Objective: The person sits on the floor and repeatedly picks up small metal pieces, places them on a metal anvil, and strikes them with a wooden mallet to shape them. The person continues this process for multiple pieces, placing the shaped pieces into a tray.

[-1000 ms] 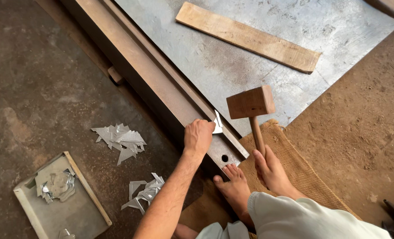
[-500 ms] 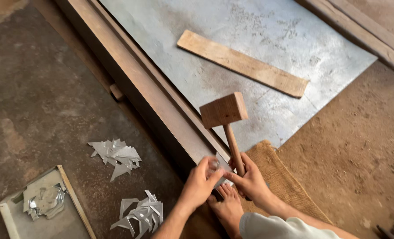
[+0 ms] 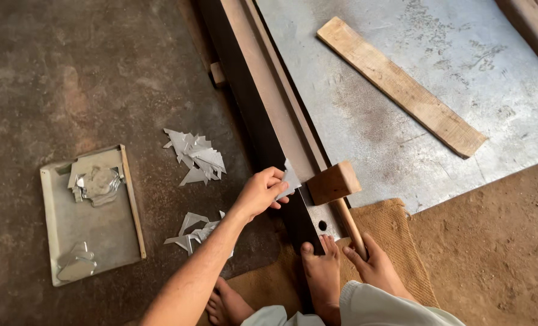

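**Small metal piece held on the steel beam, mallet right beside it**

Looking down from the head camera: the person is crouched at the near end of a long steel beam (image 3: pixel 263 115) that runs from the bottom centre of the frame up toward the top, leaning a bit left. A bare foot (image 3: pixel 320 274) presses against the beam's near end.

The left hand (image 3: pixel 261 192) is closed in a pinch on a small piece of sheet metal (image 3: pixel 291 178), holding it against the beam's top edge. The piece sits just right of the fingertips, roughly in the middle of the frame, and its pointed corner aims up and to the right, toward the mallet.

The right hand (image 3: pixel 374 265) is wrapped around the lower end of the handle of a wooden mallet (image 3: pixel 334 182). The handle's long axis runs from that hand at lower right up and left to the head, which rests on the beam just beside the metal piece, nearly touching it. So the mallet head is the closest thing to the piece, and the left hand is the nearer hand by far.

Around it: a big galvanised sheet (image 3: pixel 462 72) lies flat at upper right with a wooden plank (image 3: pixel 402 87) lying diagonally on it. Left of the beam are two piles of metal offcuts (image 3: pixel 196 157) on the floor, and a shallow metal tray (image 3: pixel 90 235) with more scraps at far left. A burlap mat (image 3: pixel 396 241) is under the person.
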